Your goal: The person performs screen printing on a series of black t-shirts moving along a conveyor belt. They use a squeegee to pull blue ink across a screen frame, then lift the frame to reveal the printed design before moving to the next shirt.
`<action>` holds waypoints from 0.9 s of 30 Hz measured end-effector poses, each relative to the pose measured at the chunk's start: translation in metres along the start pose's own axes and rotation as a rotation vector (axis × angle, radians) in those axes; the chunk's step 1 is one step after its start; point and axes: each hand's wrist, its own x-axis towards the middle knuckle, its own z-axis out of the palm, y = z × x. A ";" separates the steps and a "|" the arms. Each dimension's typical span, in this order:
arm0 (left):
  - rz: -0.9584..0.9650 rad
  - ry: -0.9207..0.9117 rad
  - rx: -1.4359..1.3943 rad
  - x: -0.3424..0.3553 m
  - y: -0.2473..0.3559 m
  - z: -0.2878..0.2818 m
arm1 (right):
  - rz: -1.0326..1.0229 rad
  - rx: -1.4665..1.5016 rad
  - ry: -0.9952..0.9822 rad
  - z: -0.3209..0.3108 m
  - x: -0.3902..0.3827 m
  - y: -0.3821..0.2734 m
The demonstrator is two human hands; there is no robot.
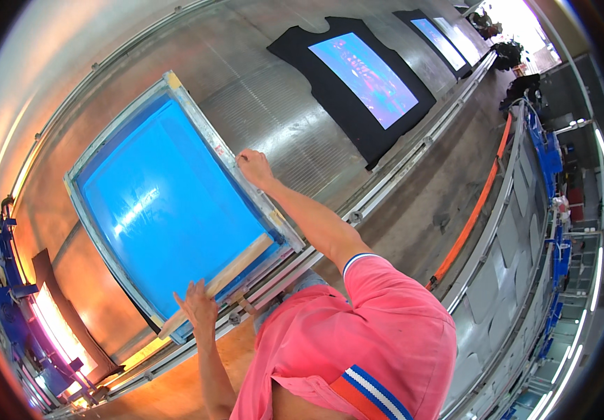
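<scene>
A screen-printing frame (204, 127) with a blue mesh face (169, 189) lies on the long metal table, left of centre. Across its near end rests a squeegee with a wooden bar (240, 266), set slantwise. My left hand (198, 306) is over the lower left part of this bar, with its fingers spread apart; its contact with the wood is partly hidden. At the middle of the frame's right side is my right hand (254, 166), its fingers curled closed against the outer edge. Exactly how the fingertips meet the frame is hard to see.
Black shirt pieces (368, 84) with bright prints lie along the table (267, 91) to the right. A metal rail (414, 150) follows its near edge. An orange strip (475, 210) borders another table across the aisle. A glowing heater (60, 322) stands at lower left.
</scene>
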 end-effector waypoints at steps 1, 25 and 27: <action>0.005 -0.022 0.019 0.001 -0.003 0.000 | 0.017 0.008 -0.008 0.000 -0.002 -0.003; 0.127 -0.030 0.116 -0.004 -0.018 0.026 | -0.227 -0.500 -0.042 0.038 0.028 0.064; 0.057 -0.069 0.178 -0.018 -0.033 0.039 | -0.397 -0.679 -0.164 0.043 0.023 0.057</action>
